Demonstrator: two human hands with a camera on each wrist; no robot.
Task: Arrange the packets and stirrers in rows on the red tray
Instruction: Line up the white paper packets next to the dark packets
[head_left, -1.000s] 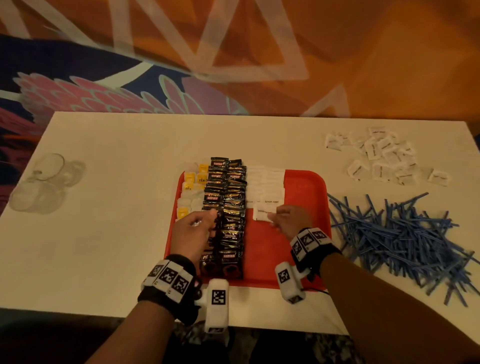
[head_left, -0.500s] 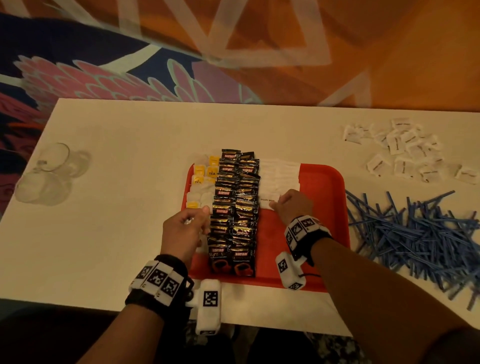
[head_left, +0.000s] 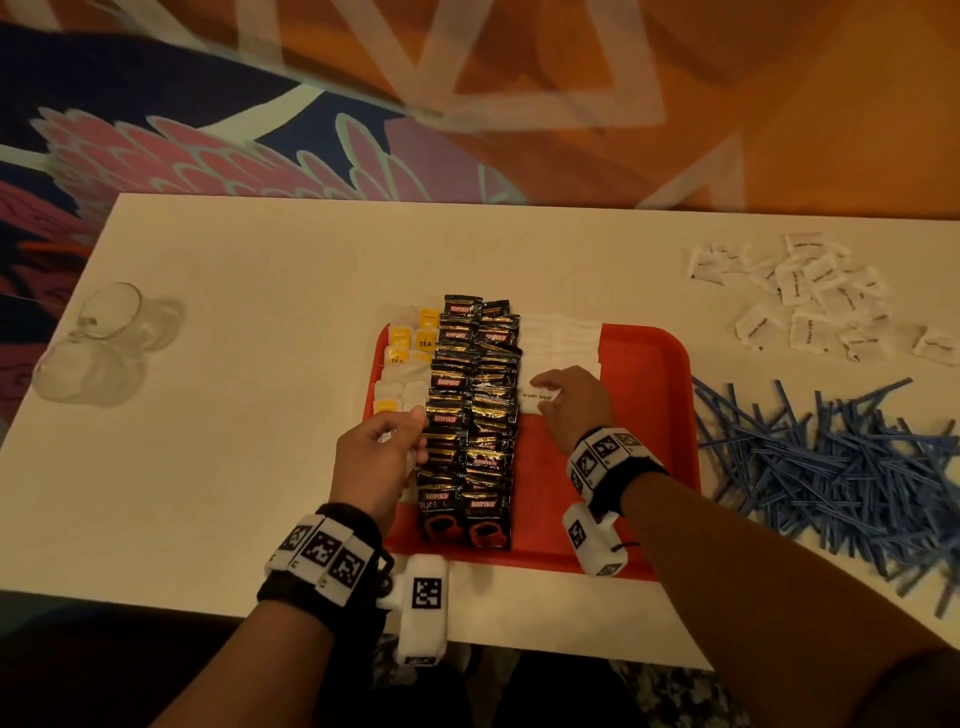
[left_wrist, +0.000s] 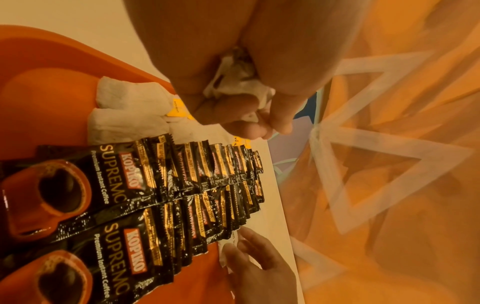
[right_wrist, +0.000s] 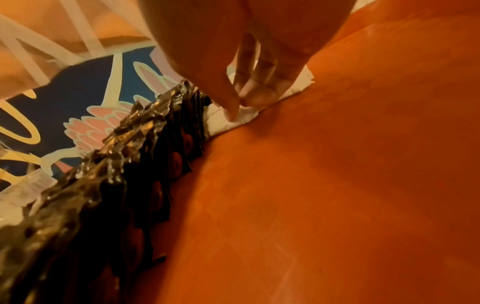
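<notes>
The red tray (head_left: 639, 415) holds tea bags (head_left: 408, 358) on its left, two overlapping columns of black Kopiko coffee sachets (head_left: 472, 426) in the middle, and a row of white sugar packets (head_left: 561, 343) to their right. My right hand (head_left: 558, 397) pinches a brown sugar packet (head_left: 535, 399) at the near end of that white row, fingertips (right_wrist: 257, 94) down on the brown sugar packet (right_wrist: 233, 121). My left hand (head_left: 410, 431) hovers at the sachets' left edge. In the left wrist view its curled fingers (left_wrist: 259, 115) grip crumpled white tea bags (left_wrist: 239, 78).
Loose white sugar packets (head_left: 821, 306) lie scattered at the table's far right. A heap of blue stirrers (head_left: 841, 467) spreads just right of the tray. Clear glass cups (head_left: 98, 343) lie at the left edge of the white table (head_left: 234, 441). The tray's right half (right_wrist: 337, 185) is bare.
My right hand has slid the brown sugar packet slightly away from me, up against the white row. The left hand has stayed beside the coffee sachets, still gripping tea bags.
</notes>
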